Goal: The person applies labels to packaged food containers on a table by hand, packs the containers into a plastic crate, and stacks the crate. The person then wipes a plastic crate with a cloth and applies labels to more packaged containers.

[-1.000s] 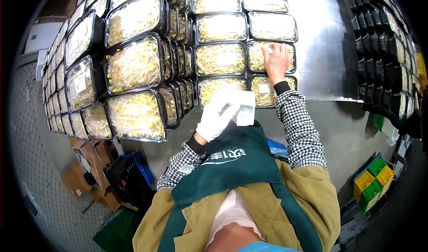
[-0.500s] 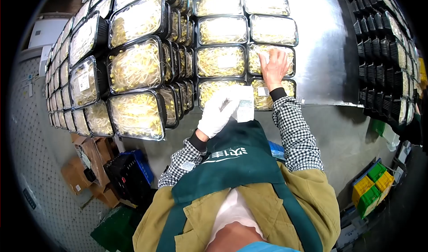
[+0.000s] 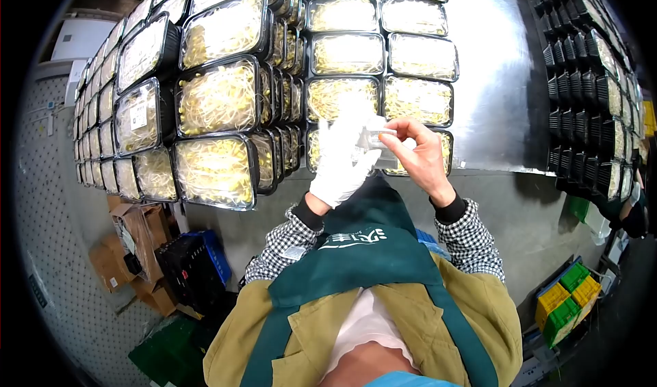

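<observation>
My left hand [image 3: 342,164], in a white glove, holds a sheet of labels [image 3: 365,139] over the nearest trays. Bare, my right hand [image 3: 421,156] pinches at the right edge of that sheet with thumb and forefinger. Below and beyond both hands, black trays of bean sprouts [image 3: 417,101] under clear film stand in two columns on the metal table [image 3: 496,79]. The hands and sheet partly cover the nearest row.
Tall stacks of sprout trays [image 3: 217,99] rise at the left. More stacked trays [image 3: 582,120] stand at the right. On the floor are cardboard boxes [image 3: 113,264], a black crate [image 3: 188,271] and yellow and green crates [image 3: 568,301].
My right hand has come back from the tray in the right column to the label sheet. My left hand has turned with the sheet. The view has shifted slightly.
</observation>
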`<state>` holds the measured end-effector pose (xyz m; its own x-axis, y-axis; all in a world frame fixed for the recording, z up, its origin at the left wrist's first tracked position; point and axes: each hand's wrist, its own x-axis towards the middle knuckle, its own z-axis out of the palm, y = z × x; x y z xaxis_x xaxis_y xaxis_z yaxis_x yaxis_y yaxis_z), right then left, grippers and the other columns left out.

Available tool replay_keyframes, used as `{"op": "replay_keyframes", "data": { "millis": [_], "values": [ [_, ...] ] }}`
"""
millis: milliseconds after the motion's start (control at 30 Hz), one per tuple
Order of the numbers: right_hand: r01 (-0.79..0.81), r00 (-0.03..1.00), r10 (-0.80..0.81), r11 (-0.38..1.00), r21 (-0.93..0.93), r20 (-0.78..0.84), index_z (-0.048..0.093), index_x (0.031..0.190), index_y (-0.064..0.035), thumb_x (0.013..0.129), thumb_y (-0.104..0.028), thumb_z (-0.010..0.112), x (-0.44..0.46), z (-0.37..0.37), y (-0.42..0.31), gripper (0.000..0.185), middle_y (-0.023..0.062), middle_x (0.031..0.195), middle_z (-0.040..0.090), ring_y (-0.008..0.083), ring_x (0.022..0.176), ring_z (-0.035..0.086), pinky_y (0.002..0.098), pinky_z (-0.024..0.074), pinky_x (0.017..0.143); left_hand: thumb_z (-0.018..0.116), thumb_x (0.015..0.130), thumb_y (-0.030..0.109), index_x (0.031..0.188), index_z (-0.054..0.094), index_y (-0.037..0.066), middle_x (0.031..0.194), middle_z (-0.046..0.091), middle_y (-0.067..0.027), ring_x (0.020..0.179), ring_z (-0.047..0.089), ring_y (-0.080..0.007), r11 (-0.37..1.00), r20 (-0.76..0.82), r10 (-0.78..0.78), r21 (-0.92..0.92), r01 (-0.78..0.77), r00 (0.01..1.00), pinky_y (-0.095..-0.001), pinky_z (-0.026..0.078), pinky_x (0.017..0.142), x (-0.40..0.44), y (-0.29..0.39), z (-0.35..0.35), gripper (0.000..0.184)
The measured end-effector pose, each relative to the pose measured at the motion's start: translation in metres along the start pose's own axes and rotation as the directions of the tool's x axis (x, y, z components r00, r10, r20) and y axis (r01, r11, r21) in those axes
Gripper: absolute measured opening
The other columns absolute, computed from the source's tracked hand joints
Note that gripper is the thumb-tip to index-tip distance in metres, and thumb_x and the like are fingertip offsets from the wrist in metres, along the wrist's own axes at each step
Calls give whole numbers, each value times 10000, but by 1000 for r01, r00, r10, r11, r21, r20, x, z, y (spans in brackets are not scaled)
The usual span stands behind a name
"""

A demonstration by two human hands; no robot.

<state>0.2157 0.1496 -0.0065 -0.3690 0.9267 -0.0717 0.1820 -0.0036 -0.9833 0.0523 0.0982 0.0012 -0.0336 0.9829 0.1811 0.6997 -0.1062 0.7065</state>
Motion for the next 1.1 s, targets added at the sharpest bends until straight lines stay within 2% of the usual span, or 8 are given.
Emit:
{"op": "replay_keyframes", "data": {
  "millis": [67,300,433,533,767,967,1033,1100],
  "values": [
    [43,997,-40,998,42,-59,653,899,-4,815,-113,693,1,2,-6,143,51,749,640,80,686,573,230,467,629,606,853,100,1193,583,44,1106,620,-101,999,581,-191,832,69,-202,-514,208,977,-317,461,861,5,13,-1,345],
    [355,901,-409,887,-295,-145,678,872,-42,757,-91,728,31,-9,-4,134,66,867,634,193,815,605,307,479,742,645,873,155,1040,641,15,865,651,-17,743,579,-60,698,72,-367,-638,325,928,-213,466,649,5,-21,34,218],
    [36,963,38,962,270,-265,657,882,13,844,-125,659,100,-26,51,143,32,836,628,88,781,549,245,434,726,649,870,163,990,663,24,844,647,-7,719,574,-68,745,408,-327,-443,498,853,-215,466,638,25,-21,14,185],
    [-39,843,-256,849,-527,-474,680,823,-46,808,-306,696,171,-54,138,261,112,881,637,220,848,583,331,448,744,621,881,146,938,648,25,920,633,-18,759,561,-69,871,149,-104,-463,162,983,-220,464,686,29,-21,17,136],
    [-194,845,-292,613,-766,-448,614,995,-114,746,-388,713,193,-32,158,383,71,1031,546,277,1029,483,465,333,898,603,896,145,1006,613,25,822,603,-30,740,543,-52,637,203,-485,-585,503,850,-227,442,642,20,-22,8,163],
    [38,933,-128,965,-261,-337,658,1036,-47,902,-190,588,179,-48,129,209,82,912,651,139,785,553,267,441,753,571,911,143,1043,608,4,840,621,-54,730,559,-106,761,65,-400,-532,371,914,-252,457,673,33,-39,24,195],
    [-120,974,57,951,285,219,628,1104,-5,932,-173,554,140,-41,54,252,11,945,636,84,854,544,240,438,803,563,918,115,1116,606,2,869,629,-10,723,534,-49,800,26,-377,-494,340,926,-205,444,666,35,-42,30,232],
    [56,961,-92,988,143,261,670,991,-14,847,-104,669,106,-29,19,169,43,903,692,90,807,618,245,491,726,573,905,100,1140,602,9,908,636,-31,765,549,-61,735,31,-417,-576,357,908,-220,459,673,50,-26,24,253]
  ]
}}
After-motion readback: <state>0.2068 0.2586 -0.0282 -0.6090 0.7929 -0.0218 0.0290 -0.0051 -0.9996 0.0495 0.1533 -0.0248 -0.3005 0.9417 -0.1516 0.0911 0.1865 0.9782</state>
